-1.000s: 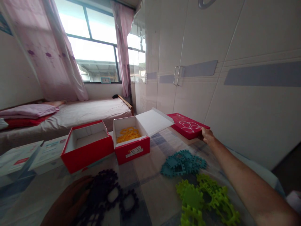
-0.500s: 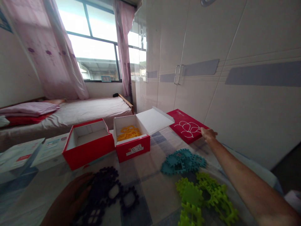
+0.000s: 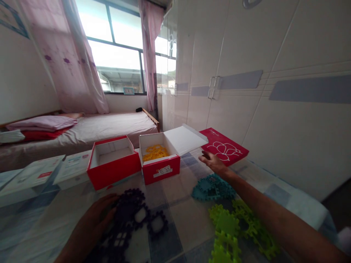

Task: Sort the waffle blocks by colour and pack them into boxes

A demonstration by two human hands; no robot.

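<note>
My left hand (image 3: 100, 213) lies low at the left beside a pile of dark purple interlocking plastic pieces (image 3: 128, 208). Its fingers are stretched out against the pile's left side, in shade. Farther right, my right hand (image 3: 212, 162) hangs in front of a flat red box (image 3: 227, 146) with a white flower outline. Its fingers point left, apart and with nothing in them; I cannot tell if it touches the box. Below that arm are teal pieces (image 3: 212, 188) and lime green pieces (image 3: 226, 221), partly hidden by the forearm.
An open red-and-white box (image 3: 161, 173) holds yellow pieces (image 3: 155, 152), its white lid (image 3: 186, 139) folded back to the right. Left of it stands another open red box (image 3: 113, 171), then white packages (image 3: 72, 171). A checked cloth (image 3: 178, 204) covers the table. Wardrobe doors (image 3: 236, 109) rise behind.
My right hand has let go of the red flower box's right edge and moved left to its near left side. My left hand stays by the purple pieces. The view has turned slightly left.
</note>
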